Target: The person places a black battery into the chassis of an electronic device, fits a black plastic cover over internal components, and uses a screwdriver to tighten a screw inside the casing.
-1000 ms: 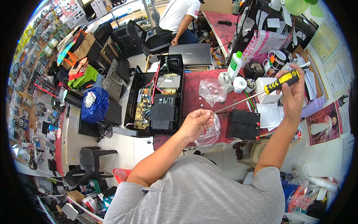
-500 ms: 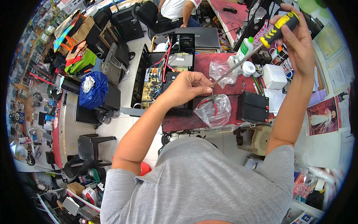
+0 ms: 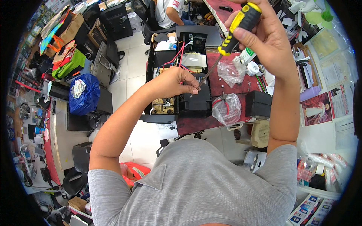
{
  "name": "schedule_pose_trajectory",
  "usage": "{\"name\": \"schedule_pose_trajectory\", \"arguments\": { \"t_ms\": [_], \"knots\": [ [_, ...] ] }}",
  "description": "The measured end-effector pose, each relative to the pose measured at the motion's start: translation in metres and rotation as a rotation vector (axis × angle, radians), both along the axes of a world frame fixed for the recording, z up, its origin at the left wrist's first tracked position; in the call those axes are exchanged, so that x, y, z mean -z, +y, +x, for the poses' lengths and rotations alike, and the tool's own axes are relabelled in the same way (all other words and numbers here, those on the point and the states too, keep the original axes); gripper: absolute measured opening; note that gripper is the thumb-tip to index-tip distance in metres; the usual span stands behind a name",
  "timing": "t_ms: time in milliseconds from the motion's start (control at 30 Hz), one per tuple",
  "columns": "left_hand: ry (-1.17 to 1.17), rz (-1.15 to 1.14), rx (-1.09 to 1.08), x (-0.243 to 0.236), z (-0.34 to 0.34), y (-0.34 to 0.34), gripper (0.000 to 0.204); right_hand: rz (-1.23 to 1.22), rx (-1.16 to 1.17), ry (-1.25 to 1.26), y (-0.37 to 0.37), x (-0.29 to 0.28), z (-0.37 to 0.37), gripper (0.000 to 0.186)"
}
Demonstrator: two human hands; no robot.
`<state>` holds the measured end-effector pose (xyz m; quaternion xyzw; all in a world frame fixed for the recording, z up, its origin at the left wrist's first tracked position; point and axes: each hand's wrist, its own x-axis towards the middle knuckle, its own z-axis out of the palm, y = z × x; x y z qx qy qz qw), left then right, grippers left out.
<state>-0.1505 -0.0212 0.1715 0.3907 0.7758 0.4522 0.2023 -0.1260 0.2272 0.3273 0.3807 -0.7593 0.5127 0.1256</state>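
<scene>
My right hand [image 3: 272,45] is wrapped round the yellow and black handle of a long screwdriver [image 3: 241,28], raised above the red table. Its thin metal shaft slants down and left. At the shaft's lower end, my left hand [image 3: 175,81] is closed in a pinch; whether a small part is also between those fingertips is hidden. Both hands are over an opened black equipment case [image 3: 171,118] holding circuit boards and red, blue and black wires. Directly beneath the shaft's end lies a black block [image 3: 198,103] inside the case.
Right of the case lie a clear plastic bag [image 3: 230,111] with a red wire, another clear bag [image 3: 230,73] and black batteries [image 3: 258,103]. A white jar [image 3: 253,69] stands behind them. A seated person [image 3: 169,13] is at the far side, beyond a dark laptop [image 3: 200,34].
Both hands and the screwdriver have moved left, from over the red tabletop to over the opened case. My view has shifted too. Both grips stay the same.
</scene>
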Motion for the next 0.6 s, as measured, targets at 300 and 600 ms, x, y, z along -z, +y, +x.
{"name": "schedule_pose_trajectory", "arguments": {
  "t_ms": [300, 600],
  "knots": [
    [0.057, 0.177, 0.139, 0.029, -0.035, -0.023, 0.014, 0.129, 0.106, -0.081, -0.053, 0.011, 0.005, 0.052],
    [0.145, 0.248, 0.192, 0.047, -0.055, -0.029, 0.016, 0.144, 0.357, -0.079, -0.078, 0.017, 0.019, 0.055]
  ]
}}
